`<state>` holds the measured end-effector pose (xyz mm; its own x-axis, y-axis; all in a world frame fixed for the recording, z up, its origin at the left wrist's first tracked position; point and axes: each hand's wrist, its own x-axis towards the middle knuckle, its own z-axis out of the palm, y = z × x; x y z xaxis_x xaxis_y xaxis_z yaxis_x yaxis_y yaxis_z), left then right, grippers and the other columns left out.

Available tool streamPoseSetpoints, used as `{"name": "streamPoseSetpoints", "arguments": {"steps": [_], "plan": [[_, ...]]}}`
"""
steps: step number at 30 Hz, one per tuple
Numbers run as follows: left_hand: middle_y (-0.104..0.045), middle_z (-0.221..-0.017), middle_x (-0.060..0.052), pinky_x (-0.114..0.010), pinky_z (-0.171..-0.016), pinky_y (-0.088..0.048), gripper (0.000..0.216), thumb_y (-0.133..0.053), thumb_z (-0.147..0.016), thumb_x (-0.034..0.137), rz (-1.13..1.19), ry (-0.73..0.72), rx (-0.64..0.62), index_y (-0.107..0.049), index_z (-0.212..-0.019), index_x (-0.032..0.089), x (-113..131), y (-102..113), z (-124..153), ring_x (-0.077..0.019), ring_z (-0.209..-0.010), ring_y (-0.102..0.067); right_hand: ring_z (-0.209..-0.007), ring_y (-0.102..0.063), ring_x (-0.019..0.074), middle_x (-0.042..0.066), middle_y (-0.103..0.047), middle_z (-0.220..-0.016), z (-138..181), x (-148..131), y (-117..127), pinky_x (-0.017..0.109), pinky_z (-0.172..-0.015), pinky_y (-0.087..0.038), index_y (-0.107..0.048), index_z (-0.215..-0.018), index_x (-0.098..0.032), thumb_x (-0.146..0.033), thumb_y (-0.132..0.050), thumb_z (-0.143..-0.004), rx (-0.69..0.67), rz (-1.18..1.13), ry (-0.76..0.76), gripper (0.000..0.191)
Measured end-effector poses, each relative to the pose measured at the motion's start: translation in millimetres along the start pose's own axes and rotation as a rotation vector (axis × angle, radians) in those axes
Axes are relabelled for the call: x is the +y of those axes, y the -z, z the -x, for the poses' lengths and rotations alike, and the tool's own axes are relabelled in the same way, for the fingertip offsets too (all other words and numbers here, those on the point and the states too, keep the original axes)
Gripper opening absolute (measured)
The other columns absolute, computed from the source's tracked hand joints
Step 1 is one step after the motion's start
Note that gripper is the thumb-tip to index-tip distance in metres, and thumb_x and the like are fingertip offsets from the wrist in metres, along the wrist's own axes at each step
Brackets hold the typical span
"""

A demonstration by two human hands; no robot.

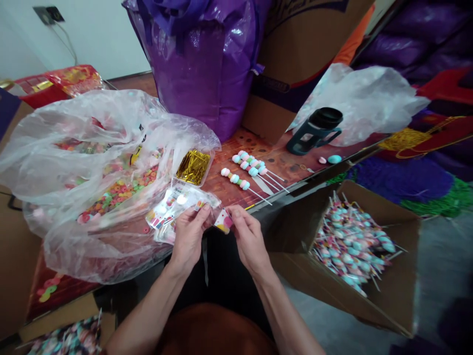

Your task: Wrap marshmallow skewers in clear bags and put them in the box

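Note:
Between my two hands is a small clear plastic bag (pixel 223 221) printed with coloured shapes. My left hand (pixel 190 231) pinches one end of it, and my right hand (pixel 248 234) pinches the other. A pile of similar printed plastic bags (pixel 162 212) lies beside my left hand at the table edge. Just behind it stands a clear tray of gold twist ties (pixel 194 165). Past my fingers, several marshmallow candy skewers (pixel 236 178) rest on the table with their sticks toward me.
Large clear bags of coloured candy rings (pixel 123 195) cover the table's left. A cardboard box (pixel 402 276) of wrapped skewers stands on the right, another box (pixel 55 315) at lower left. A dark bottle (pixel 314 130), a purple bag (pixel 203 69) and a big carton (pixel 295 59) stand behind.

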<state>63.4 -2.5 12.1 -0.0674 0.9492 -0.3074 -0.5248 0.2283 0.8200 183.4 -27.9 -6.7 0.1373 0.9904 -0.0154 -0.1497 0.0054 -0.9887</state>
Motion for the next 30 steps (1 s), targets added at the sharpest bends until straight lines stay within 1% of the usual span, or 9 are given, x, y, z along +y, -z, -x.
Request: {"name": "streamPoseSetpoints", "arguments": {"steps": [3, 6, 9, 12, 14, 20, 23, 27, 30], "plan": [[-0.061, -0.059, 0.002, -0.023, -0.055, -0.045, 0.031, -0.088, -0.065, 0.038, -0.037, -0.070, 0.055, -0.067, -0.061, 0.016, -4.8, -1.0, -2.9, -0.0091, -0.054, -0.052, -0.074, -0.056, 0.0160, 0.001, -0.063, -0.080, 3.6, 5.0, -4.2, 0.027, -0.070, -0.048, -0.069, -0.098, -0.020, -0.053, -0.060, -0.092, -0.010, -0.054, 0.009, 0.035], [-0.063, -0.061, 0.001, -0.024, -0.058, -0.047, 0.028, -0.083, -0.072, 0.040, -0.130, -0.182, 0.078, -0.069, -0.066, 0.016, -12.9, -0.4, -2.3, -0.0106, -0.055, -0.054, -0.074, -0.057, 0.0153, 0.001, -0.066, -0.079, 4.1, 5.6, -12.4, 0.026, -0.071, -0.049, -0.069, -0.088, -0.019, -0.045, -0.069, -0.087, 0.087, -0.071, -0.010, 0.027], [-0.065, -0.064, 0.000, -0.025, -0.060, -0.048, 0.029, -0.079, -0.078, 0.042, -0.224, -0.242, 0.106, -0.070, -0.069, 0.016, -22.1, 2.1, -0.1, -0.0122, -0.058, -0.055, -0.060, -0.047, 0.0112, -0.003, -0.057, -0.065, 3.6, 5.6, -18.6, 0.023, -0.059, -0.043, -0.062, -0.071, -0.018, -0.044, -0.067, -0.088, 0.215, -0.069, -0.007, 0.031], [-0.063, -0.063, 0.000, -0.025, -0.058, -0.045, 0.035, -0.074, -0.082, 0.046, -0.226, -0.252, 0.151, -0.067, -0.067, 0.016, -27.3, 4.2, 2.2, -0.0123, -0.057, -0.054, -0.054, -0.039, 0.0096, -0.005, -0.045, -0.057, 4.6, 5.5, -19.6, 0.022, -0.050, -0.036, -0.051, -0.061, -0.019, -0.048, -0.062, -0.091, 0.245, 0.012, 0.024, 0.044], [-0.060, -0.061, 0.001, -0.024, -0.055, -0.043, 0.038, -0.072, -0.083, 0.049, -0.190, -0.226, 0.150, -0.064, -0.065, 0.016, -26.0, 4.2, 3.5, -0.0109, -0.055, -0.051, -0.052, -0.038, 0.0093, -0.005, -0.041, -0.055, 5.2, 4.7, -17.3, 0.022, -0.047, -0.033, -0.046, -0.058, -0.020, -0.050, -0.058, -0.093, 0.265, 0.081, 0.042, 0.048], [-0.063, -0.075, 0.002, -0.019, -0.056, -0.045, 0.032, -0.088, -0.067, 0.040, 0.029, -0.110, 0.143, -0.068, -0.077, 0.017, -3.2, -0.7, 1.6, -0.0074, -0.061, -0.053, -0.051, -0.036, 0.0087, -0.005, -0.038, -0.053, 0.8, 3.5, -1.9, 0.022, -0.049, -0.031, -0.041, -0.057, -0.020, -0.046, -0.056, -0.095, 0.215, 0.245, 0.108, 0.048], [-0.060, -0.072, 0.004, -0.017, -0.052, -0.042, 0.035, -0.092, -0.061, 0.036, 0.048, -0.102, 0.145, -0.068, -0.077, 0.016, 4.7, -2.6, -4.2, -0.0051, -0.057, -0.050, -0.052, -0.037, 0.0092, -0.005, -0.038, -0.055, -3.1, 3.8, 2.6, 0.023, -0.049, -0.031, -0.043, -0.057, -0.020, -0.046, -0.055, -0.095, 0.182, 0.249, 0.078, 0.047], [-0.058, -0.069, 0.005, -0.018, -0.055, -0.044, 0.039, -0.091, -0.061, 0.040, 0.036, -0.155, 0.216, -0.063, -0.074, 0.017, -0.2, -6.4, -13.9, -0.0063, -0.059, -0.051, -0.054, -0.034, 0.0091, -0.005, -0.035, -0.057, -8.6, 3.4, 0.1, 0.023, -0.051, -0.031, -0.039, -0.057, -0.020, -0.046, -0.055, -0.096, 0.158, 0.238, 0.094, 0.049], [-0.056, -0.070, 0.006, -0.019, -0.059, -0.046, 0.042, -0.089, -0.064, 0.045, 0.022, -0.214, 0.284, -0.059, -0.072, 0.017, -7.5, -8.6, -21.2, -0.0069, -0.060, -0.050, -0.054, -0.034, 0.0098, -0.005, -0.036, -0.057, -20.0, 2.2, 4.0, 0.024, -0.053, -0.030, -0.040, -0.058, -0.021, -0.044, -0.054, -0.096, 0.221, 0.283, 0.126, 0.047]]}}
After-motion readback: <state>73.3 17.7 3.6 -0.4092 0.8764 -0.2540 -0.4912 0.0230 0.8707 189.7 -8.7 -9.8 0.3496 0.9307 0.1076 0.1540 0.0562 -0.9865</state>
